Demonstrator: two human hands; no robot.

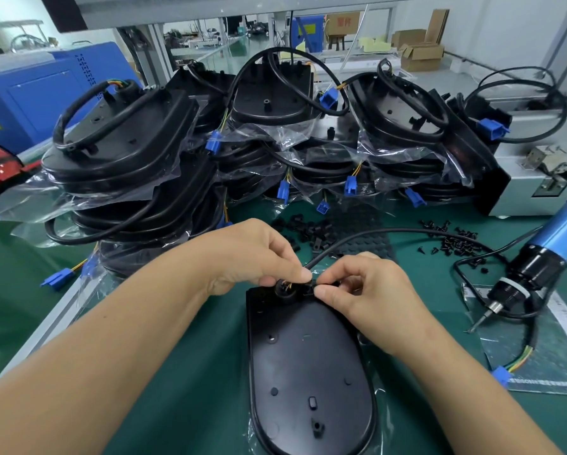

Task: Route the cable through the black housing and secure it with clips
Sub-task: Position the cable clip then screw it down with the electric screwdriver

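Observation:
A black oval housing [305, 366] lies flat on the green mat in front of me, its round port at the far end. A black cable [390, 232] arcs from that port to the right and ends in a blue connector [501, 376]. My left hand [252, 254] pinches the cable just above the port. My right hand [367, 290] pinches a small black clip against the housing's far edge, right beside the port. Fingers hide the clip and the cable's entry point.
Stacks of finished housings [117, 149] with looped cables and blue plugs fill the back of the table. Loose black clips [311, 231] and screws [453, 241] lie behind my hands. A blue electric screwdriver [538, 257] rests at the right. A grey machine [545, 152] stands behind it.

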